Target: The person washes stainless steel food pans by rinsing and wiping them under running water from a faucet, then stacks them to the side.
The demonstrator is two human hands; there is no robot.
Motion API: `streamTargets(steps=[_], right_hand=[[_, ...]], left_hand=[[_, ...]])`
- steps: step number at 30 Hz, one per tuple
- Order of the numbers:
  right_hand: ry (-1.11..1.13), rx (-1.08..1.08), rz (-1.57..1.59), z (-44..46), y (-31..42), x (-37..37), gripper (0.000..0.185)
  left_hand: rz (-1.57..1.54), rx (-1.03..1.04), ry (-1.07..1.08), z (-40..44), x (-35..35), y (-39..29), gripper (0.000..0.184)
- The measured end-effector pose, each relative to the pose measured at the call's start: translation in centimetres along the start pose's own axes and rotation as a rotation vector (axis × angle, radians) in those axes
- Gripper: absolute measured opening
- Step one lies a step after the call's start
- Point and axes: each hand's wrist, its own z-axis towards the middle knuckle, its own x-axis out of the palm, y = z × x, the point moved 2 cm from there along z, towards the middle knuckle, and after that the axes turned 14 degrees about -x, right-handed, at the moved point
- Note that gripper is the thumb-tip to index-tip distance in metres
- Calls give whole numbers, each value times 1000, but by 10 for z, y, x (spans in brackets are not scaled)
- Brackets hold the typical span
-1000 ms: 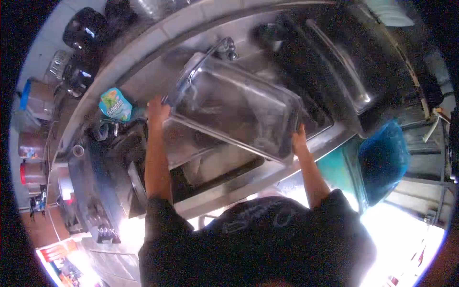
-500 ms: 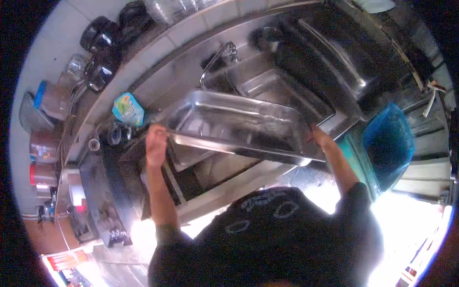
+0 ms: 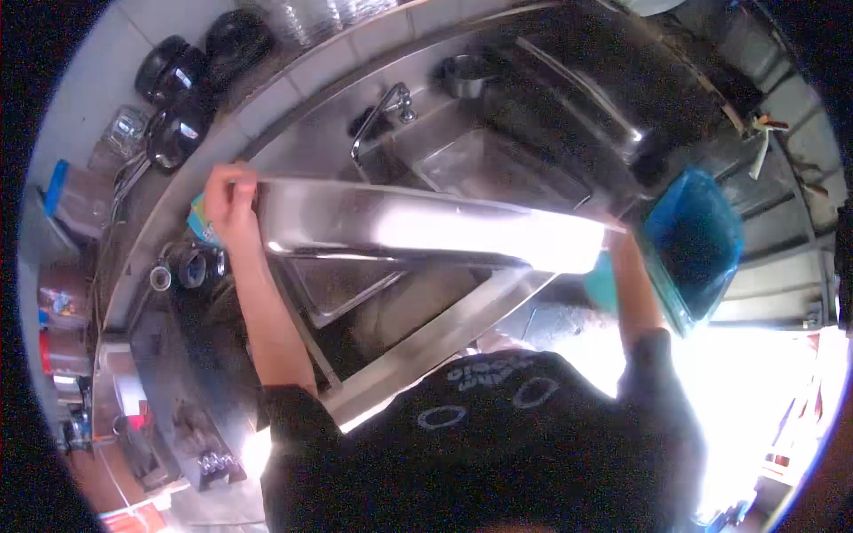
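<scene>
A large rectangular stainless-steel pan (image 3: 418,226) is held up over the sink, tilted so that its long outer side faces me and its inside is out of sight. My left hand (image 3: 233,200) is closed on the rim at its left end. At the right end, my right hand (image 3: 615,233) grips the rim, its fingers partly hidden and blurred. Below and behind the pan is a steel sink (image 3: 391,169) with a faucet (image 3: 384,115). Another shallow metal tray (image 3: 498,169) appears to lie in the basin.
A bin with a blue liner (image 3: 697,240) stands close to my right arm. Behind my left hand shows part of a blue-green packet (image 3: 201,220). A metal pot (image 3: 468,78) sits at the back. Dark pans (image 3: 178,133) and jars (image 3: 84,195) line the left shelf.
Both hands have raised the pan and tipped it; its inside showed before, now its outer side does. My left hand has moved up and left, in front of the packet. The view has shifted slightly.
</scene>
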Motion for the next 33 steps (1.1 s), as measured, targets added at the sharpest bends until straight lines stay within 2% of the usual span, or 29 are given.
streamTargets(steps=[2, 5, 7, 8, 9, 10, 12, 13, 15, 16, 17, 18, 19, 21, 23, 24, 25, 27, 28, 30, 31, 32, 33], right_hand=[[-244, -124, 72, -6, 19, 10, 55], [-616, -319, 183, -24, 34, 12, 60], [-751, -375, 220, -38, 35, -3, 61], [-203, -495, 513, -36, 40, -14, 66], [72, -575, 654, -32, 45, -17, 68], [363, -608, 780, -30, 51, -21, 70], [-25, -637, 553, -11, 63, -17, 68], [-221, -638, 434, -3, 73, -12, 66], [-608, -615, 185, 9, 98, -3, 64], [-533, -702, 207, 15, 120, 8, 58], [-455, -786, 230, 21, 144, 19, 52], [-412, -813, 57, 28, 166, 21, 56], [-407, -867, -58, 36, 187, 34, 55], [-446, -1008, -227, 50, 230, 62, 52], [-211, -1055, -415, 55, 264, 72, 44], [-206, -1063, -412, 47, 283, 95, 44], [-175, -1102, -487, 30, 301, 130, 33], [-141, -1150, -565, 19, 326, 153, 29], [-158, -1160, -758, 19, 337, 155, 35], [-189, -1147, -1143, 25, 351, 154, 51], [-186, -1043, -1242, 30, 354, 141, 40], [-180, -936, -1335, 31, 355, 119, 42], [-272, -897, -1207, 27, 352, 93, 37]], left_hand=[[161, -41, -44, 17, 11, -14, 19], [67, -58, -93, 23, 28, -31, 20], [26, -87, -114, 18, 32, -29, 22], [-12, -153, -222, 15, 25, -22, 23], [-47, -213, -331, 13, 15, -15, 24], [-46, -207, -319, 11, 5, -5, 24], [-62, -296, -366, 2, -20, 26, 28], [-64, -294, -353, -7, -28, 39, 28], [-163, -220, -406, -29, -42, 60, 41], [-167, -221, -394, -39, -39, 62, 41], [-402, -291, -378, -51, -33, 63, 44], [-631, -362, -358, -64, -28, 65, 48], [-629, -363, -347, -76, -28, 73, 48], [-953, -405, -176, -98, -25, 108, 59], [-926, -571, -587, -130, -13, 149, 69], [-1027, -574, -527, -152, -6, 179, 71], [-1127, -574, -465, -172, 1, 196, 73], [-907, -654, -618, -198, 25, 189, 74], [-835, -678, -667, -206, 33, 189, 74], [-1538, -481, 231, -211, 47, 187, 71], [-1596, -600, 200, -205, 60, 174, 69], [-1608, -693, 174, -189, 75, 172, 66], [-1621, -785, 145, -174, 88, 169, 63]])
